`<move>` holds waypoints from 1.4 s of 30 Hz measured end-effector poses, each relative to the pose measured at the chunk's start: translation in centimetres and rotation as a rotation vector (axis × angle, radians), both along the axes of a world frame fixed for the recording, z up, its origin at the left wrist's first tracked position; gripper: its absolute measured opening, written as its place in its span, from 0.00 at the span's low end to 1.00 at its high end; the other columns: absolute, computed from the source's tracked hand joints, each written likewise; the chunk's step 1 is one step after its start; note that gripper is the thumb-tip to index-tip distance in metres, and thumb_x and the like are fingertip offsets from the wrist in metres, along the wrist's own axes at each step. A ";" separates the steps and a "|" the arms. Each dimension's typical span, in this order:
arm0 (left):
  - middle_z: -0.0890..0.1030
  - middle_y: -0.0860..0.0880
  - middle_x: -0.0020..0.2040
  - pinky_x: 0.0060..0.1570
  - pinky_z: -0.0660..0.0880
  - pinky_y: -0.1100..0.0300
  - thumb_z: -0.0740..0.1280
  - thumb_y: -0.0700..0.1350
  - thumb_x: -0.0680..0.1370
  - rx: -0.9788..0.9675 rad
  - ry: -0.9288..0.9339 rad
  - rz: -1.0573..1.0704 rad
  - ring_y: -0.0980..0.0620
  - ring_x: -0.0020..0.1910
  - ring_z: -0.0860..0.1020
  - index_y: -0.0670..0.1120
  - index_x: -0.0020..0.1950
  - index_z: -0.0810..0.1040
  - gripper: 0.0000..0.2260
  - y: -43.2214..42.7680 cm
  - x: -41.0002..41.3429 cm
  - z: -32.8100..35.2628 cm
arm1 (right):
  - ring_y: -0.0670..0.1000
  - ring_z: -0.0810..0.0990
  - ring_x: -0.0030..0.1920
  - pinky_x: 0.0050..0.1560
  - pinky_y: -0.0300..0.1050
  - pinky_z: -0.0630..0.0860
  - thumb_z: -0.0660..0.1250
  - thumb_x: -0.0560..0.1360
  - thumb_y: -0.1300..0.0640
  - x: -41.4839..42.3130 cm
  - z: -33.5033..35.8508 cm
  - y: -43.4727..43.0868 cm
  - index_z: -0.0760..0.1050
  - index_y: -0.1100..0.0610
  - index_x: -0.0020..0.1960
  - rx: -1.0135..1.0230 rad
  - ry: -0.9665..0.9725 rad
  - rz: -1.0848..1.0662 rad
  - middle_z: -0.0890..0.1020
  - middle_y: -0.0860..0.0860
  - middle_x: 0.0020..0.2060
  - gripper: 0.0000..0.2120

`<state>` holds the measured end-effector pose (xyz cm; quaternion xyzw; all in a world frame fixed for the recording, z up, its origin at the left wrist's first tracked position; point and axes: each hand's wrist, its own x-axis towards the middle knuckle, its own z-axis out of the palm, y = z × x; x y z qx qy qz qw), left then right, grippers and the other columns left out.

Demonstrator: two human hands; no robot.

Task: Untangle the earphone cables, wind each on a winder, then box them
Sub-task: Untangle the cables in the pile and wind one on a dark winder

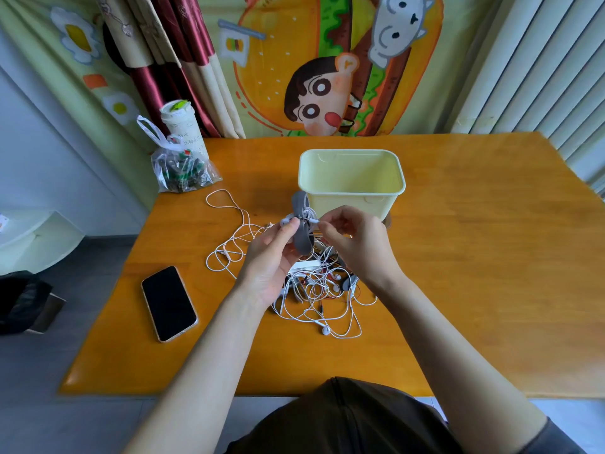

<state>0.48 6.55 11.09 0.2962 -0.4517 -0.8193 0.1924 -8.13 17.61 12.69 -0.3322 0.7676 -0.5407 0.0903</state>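
Note:
My left hand (271, 253) grips a grey winder (302, 237), held upright above the table, with a white earbud (285, 221) at its fingertips. My right hand (350, 237) pinches the white earphone cable (312, 220) at the winder's middle. Below both hands lies a tangled heap of white and red earphone cables (322, 290) with several earbuds. One white cable loop (226, 224) trails off to the left. A pale yellow open box (352, 183) stands just behind the hands, with nothing visible inside.
A black phone (169, 303) lies face up at the front left of the orange table (474, 273). A clear plastic bag (181, 168) and a white cup (183, 132) stand at the back left corner. A curtain and cartoon cloth hang behind.

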 end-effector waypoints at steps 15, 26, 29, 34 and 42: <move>0.82 0.47 0.46 0.41 0.78 0.63 0.64 0.41 0.78 -0.028 0.014 -0.042 0.53 0.44 0.80 0.44 0.57 0.77 0.09 -0.3 0.2 -0.2 | 0.43 0.74 0.34 0.37 0.33 0.71 0.68 0.72 0.64 -0.1 0.2 0.0 0.75 0.53 0.41 0.053 0.111 0.022 0.77 0.44 0.32 0.07; 0.84 0.50 0.42 0.39 0.79 0.63 0.67 0.39 0.76 -0.084 -0.018 -0.091 0.55 0.40 0.82 0.45 0.52 0.79 0.07 -0.4 0.1 -0.1 | 0.42 0.78 0.36 0.38 0.32 0.73 0.73 0.70 0.60 0.0 0.3 -0.1 0.81 0.56 0.40 0.010 0.142 -0.058 0.79 0.42 0.33 0.01; 0.84 0.49 0.42 0.38 0.79 0.63 0.68 0.37 0.74 -0.079 -0.021 -0.118 0.54 0.40 0.82 0.44 0.53 0.78 0.08 -0.7 0.2 0.0 | 0.40 0.78 0.35 0.37 0.30 0.73 0.73 0.70 0.61 -0.3 0.4 0.1 0.82 0.56 0.40 0.035 0.160 -0.032 0.79 0.43 0.34 0.01; 0.84 0.48 0.43 0.41 0.80 0.61 0.70 0.36 0.72 -0.168 -0.068 -0.127 0.53 0.41 0.83 0.43 0.53 0.78 0.11 -1.0 -0.1 0.3 | 0.37 0.76 0.34 0.37 0.28 0.71 0.74 0.69 0.63 -0.4 0.2 0.1 0.83 0.59 0.41 0.043 0.224 -0.029 0.79 0.45 0.35 0.02; 0.84 0.47 0.48 0.50 0.77 0.54 0.73 0.37 0.72 -0.455 -0.192 -0.143 0.47 0.50 0.81 0.49 0.48 0.80 0.09 -1.3 -0.2 -0.2 | 0.44 0.78 0.30 0.32 0.32 0.74 0.73 0.70 0.60 -0.7 -0.1 0.4 0.80 0.52 0.36 0.081 -0.052 -0.002 0.80 0.45 0.28 0.06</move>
